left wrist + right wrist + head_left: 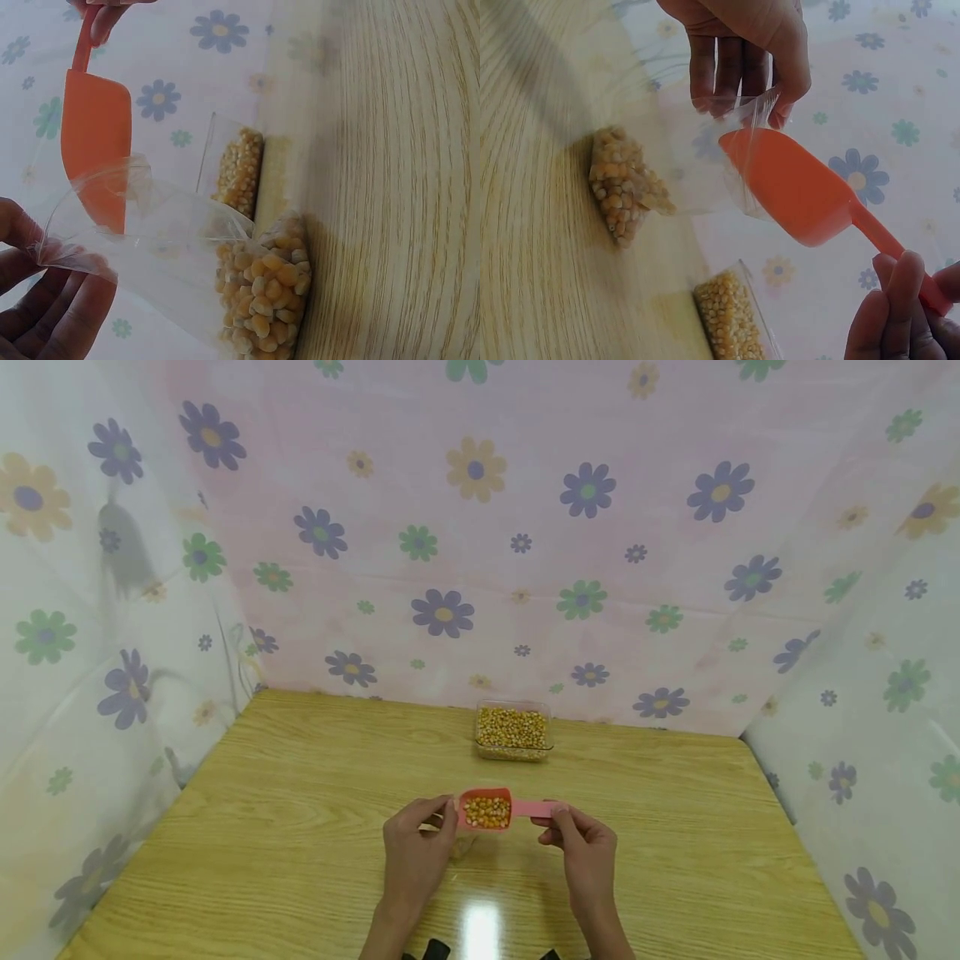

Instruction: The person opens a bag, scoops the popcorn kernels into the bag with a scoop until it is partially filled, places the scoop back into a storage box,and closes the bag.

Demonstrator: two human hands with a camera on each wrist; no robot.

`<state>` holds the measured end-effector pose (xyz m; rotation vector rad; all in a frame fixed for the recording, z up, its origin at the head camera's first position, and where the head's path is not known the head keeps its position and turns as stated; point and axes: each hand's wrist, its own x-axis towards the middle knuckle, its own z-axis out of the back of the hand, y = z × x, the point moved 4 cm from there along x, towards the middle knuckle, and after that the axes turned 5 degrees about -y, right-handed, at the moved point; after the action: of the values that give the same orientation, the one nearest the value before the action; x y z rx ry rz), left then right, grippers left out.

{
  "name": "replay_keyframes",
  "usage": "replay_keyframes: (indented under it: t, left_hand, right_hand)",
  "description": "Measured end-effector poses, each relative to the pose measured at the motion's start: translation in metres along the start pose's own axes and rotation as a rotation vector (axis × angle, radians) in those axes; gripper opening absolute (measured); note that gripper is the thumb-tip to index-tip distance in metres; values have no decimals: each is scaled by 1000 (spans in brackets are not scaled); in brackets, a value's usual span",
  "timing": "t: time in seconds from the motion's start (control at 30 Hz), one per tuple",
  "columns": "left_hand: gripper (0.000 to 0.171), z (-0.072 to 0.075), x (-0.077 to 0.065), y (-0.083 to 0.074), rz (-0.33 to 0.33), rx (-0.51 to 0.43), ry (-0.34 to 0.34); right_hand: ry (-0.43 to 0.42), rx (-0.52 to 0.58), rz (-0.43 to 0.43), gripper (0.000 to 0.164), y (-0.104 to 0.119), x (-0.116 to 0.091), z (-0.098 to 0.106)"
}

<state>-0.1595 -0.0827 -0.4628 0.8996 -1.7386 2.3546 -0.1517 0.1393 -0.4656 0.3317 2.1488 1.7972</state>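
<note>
My right hand [590, 852] grips the handle of a red scoop [521, 809] loaded with corn kernels [487, 812]. The scoop's front edge reaches into the mouth of a clear plastic bag [165, 232], as both wrist views show. Between its thumb and fingers my left hand [422, 843] pinches the bag's rim. Kernels [266, 300] fill the bag's bottom, which rests on the table. From the head view the bag is mostly hidden beneath the scoop and left hand.
Behind the hands, toward the back of the wooden table [330, 752], stands a clear rectangular container [514, 753] of corn kernels. Flower-patterned cloth [517, 568] encloses the back and both sides of the table.
</note>
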Motion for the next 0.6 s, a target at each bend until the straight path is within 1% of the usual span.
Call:
replay_keyframes:
  t: [0.13,0.4,0.6]
  left_hand:
    - [12,2,-1,0,10,-12,-4]
    - [11,1,0,-1,20,-5,-6]
    - [11,2,0,-3,1,10,-11]
  right_hand:
    - [-2,-24,20,30,3,-3,-2]
    - [10,-65,72,32,9,-7,-4]
    - [20,-77,99,31,11,-9,-5]
